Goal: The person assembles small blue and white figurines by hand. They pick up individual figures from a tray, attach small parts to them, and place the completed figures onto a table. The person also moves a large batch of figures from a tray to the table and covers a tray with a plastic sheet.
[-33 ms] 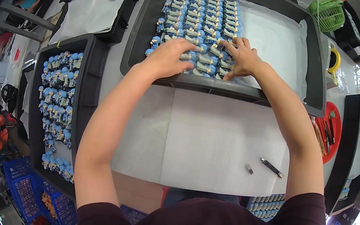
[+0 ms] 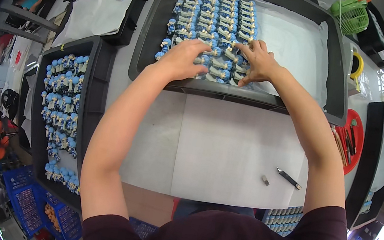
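A large dark grey tray, lined with white paper, holds small blue-and-white figurines lying in close rows on its left side. My left hand rests at the left of the nearest figurines, its thumb apart from its fingers. At the right of the same rows is my right hand, with fingers spread and thumb pointing down toward the tray's near wall. Both hands touch or nearly touch the figurines between them. Neither lifts a piece, and the fingers partly cover some figurines.
White paper covers the table before me, with a black pen-like tool and a small grey block on it. Left stands another tray of blue-topped figurines. Right are a red bowl of tools, a tape roll and a green basket.
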Tool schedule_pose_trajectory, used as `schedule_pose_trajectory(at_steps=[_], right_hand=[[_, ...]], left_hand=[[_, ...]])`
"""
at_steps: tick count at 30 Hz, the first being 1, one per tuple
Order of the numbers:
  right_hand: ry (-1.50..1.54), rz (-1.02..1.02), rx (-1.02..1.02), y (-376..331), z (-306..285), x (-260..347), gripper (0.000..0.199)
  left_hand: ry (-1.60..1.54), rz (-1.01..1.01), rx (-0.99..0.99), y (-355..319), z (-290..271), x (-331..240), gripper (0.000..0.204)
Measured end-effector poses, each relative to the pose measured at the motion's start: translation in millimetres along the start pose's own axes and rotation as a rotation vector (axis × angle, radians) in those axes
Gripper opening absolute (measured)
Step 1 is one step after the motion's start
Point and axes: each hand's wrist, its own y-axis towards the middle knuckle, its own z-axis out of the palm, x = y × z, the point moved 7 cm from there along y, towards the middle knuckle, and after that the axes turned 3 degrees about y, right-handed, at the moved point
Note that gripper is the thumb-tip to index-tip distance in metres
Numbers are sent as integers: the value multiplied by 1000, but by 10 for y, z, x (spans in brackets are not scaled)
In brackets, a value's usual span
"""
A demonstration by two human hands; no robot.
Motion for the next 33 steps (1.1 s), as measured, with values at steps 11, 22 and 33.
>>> schedule_pose_trajectory(at_steps=[11, 22, 33], right_hand=[[80, -56, -100, 94, 143, -39, 101], [76, -35, -167, 116, 259, -8, 95], [175, -62, -219, 136, 241, -45, 91]], left_hand=[[363, 36, 357, 601, 721, -102, 105], [544, 146, 379, 569, 800, -157, 107], [508, 223, 375, 590, 833, -194, 106]])
